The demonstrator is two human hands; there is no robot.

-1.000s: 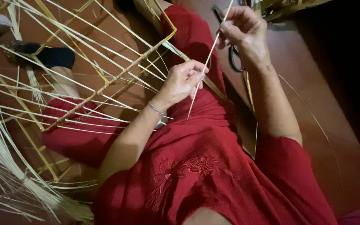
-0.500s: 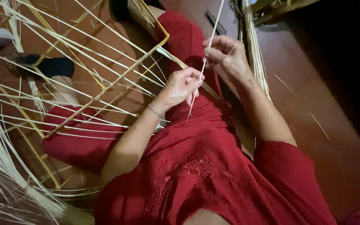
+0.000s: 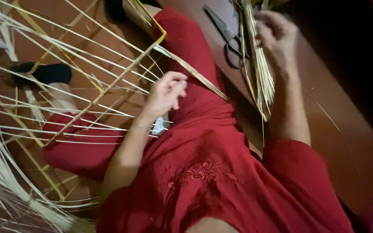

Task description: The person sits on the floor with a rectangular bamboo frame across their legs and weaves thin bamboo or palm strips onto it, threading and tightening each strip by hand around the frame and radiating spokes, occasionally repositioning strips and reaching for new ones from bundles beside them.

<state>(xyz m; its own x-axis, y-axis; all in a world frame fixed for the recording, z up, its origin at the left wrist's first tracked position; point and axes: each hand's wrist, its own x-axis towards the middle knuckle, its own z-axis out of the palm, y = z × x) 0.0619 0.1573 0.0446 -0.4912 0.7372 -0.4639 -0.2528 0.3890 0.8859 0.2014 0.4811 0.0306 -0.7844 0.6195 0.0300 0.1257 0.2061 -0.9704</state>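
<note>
Head view, and I read it from the left edge across. At far left I see loose pale straw strands (image 3: 5, 190) fanning out low over the reddish-brown floor (image 3: 359, 142), gathered toward a bunch at the bottom. Above them a dark shoe (image 3: 44, 73) lies on the floor beside a bare leg. Across this whole side runs a yellow cane frame (image 3: 109, 86), with a long bar slanting from lower left up to a bent corner near the top, and thin pale strips stretched over it in a fan.

Next I come to the left hand (image 3: 165, 92), wearing a thin bracelet at the wrist. It sits just beside the end of the strips, over the red garment (image 3: 203, 172) that covers the lap. Its fingers are loosely curled and a little apart; I cannot tell whether they pinch a strand or hold nothing.

Further right, dark scissors (image 3: 227, 39) lie on the floor, their blades pointing to the top. Just beside them hangs a bundle of thin straw (image 3: 260, 73), its ends pointing down toward the lap. The right hand (image 3: 277, 36) is at the top of that bundle, fingers bent in against it; motion blur keeps me from saying whether the grip is closed on the straw or only touching it.
</note>
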